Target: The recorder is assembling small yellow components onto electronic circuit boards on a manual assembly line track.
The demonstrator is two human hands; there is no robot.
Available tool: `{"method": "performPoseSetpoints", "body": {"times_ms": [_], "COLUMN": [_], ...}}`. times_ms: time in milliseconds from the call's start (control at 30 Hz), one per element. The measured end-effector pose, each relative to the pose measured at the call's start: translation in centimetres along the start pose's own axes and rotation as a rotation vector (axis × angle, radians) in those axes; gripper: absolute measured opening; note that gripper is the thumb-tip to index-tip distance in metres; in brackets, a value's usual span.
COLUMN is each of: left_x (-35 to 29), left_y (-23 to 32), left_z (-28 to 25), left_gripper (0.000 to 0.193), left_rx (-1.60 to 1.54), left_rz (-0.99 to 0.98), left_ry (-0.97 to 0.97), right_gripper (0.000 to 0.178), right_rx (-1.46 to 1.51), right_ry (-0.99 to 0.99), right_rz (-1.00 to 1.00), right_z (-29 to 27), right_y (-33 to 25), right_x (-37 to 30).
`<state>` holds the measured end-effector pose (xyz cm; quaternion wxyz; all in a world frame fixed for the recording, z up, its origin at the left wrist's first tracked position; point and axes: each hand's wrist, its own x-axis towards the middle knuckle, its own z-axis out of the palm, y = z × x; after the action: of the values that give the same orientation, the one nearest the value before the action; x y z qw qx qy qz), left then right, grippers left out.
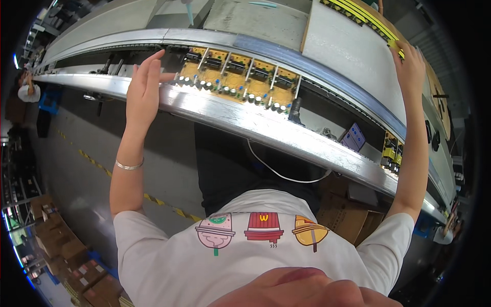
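Note:
A panel of several tan circuit boards (232,79), carrying black parts and white-topped round capacitors, lies across the conveyor's metal rails. At its left end is my left hand (144,91), fingers stretched out and apart; it holds nothing I can see, and a fingertip is close to the panel's edge. Far to the right, my right hand (410,64) reaches up to the end of a row of yellow-and-black components (358,18). Its fingers are closed around a yellow component (395,51), partly hidden by them.
The near metal rail (230,113) runs between me and the panel. Further right on the conveyor are a phone-like screen (353,137) and another board with yellow parts (392,152). A white cable (286,176) hangs below the rail. Cardboard boxes (69,245) stand at the lower left.

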<state>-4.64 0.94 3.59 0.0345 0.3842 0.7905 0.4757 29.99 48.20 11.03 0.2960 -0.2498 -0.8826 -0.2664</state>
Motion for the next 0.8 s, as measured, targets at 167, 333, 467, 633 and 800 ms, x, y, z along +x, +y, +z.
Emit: {"method": "performPoseSetpoints", "body": {"times_ms": [167, 333, 467, 633, 800], "left_x": [1.7, 4.5, 6.6, 10.4, 13.5], "left_y": [0.7, 3.1, 7.5, 12.8, 10.9], "left_z": [-5.8, -1.9, 0.3, 3.0, 6.6], "left_gripper": [0.039, 0.028, 0.035, 0.037, 0.036], "left_rx": [0.160, 0.181, 0.124, 0.029, 0.073], "left_rz": [0.103, 0.627, 0.730, 0.595, 1.047], "left_ry": [0.076, 0.318, 0.166, -0.039, 0.254], "right_gripper": [0.030, 0.024, 0.024, 0.022, 0.020], "right_rx": [0.600, 1.028, 1.014, 0.968, 0.902], "right_ry": [-0.077, -0.406, -0.559, -0.591, -0.614], "right_rz": [0.023, 0.000, 0.074, 0.062, 0.037], "right_z": [-10.1, -13.7, -14.1, -13.6, -13.3], "right_y": [-15.7, -25.0, -26.9, -27.7, -28.0], "right_x": [5.3, 3.4, 2.5, 1.8, 1.6]}}
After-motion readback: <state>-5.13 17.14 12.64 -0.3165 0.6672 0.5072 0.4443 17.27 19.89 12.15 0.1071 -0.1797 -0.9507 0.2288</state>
